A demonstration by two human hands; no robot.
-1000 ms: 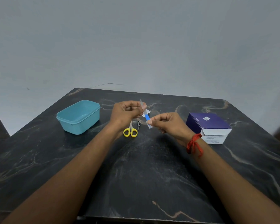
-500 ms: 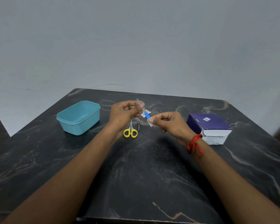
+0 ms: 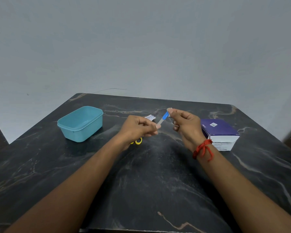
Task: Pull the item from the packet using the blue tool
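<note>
While both hands hang above the middle of the desk (image 3: 149,190), I log a two-point hold on one thin strip (image 3: 163,118), pale with a blue section. Left hand (image 3: 138,127): fingers curled, thumb and forefinger pinching the strip's near, lower, pale end. Right hand (image 3: 185,122): fingers curled, fingertips pinching the far, upper end just past the blue part.

Key relation: the strip's long axis runs diagonally, from near-left low to far-right high, spanning the gap between the two grips. It is held clear of the desk. Neither hand is nearer; each has one end.

A scrap of white wrapper (image 3: 150,117) lies on the desk beyond the left hand. Yellow scissors (image 3: 138,141) rest under the left wrist, mostly hidden. A teal tub (image 3: 81,123) stands to the far left; a purple box (image 3: 220,132) stands to the right, just beside the right wrist.
</note>
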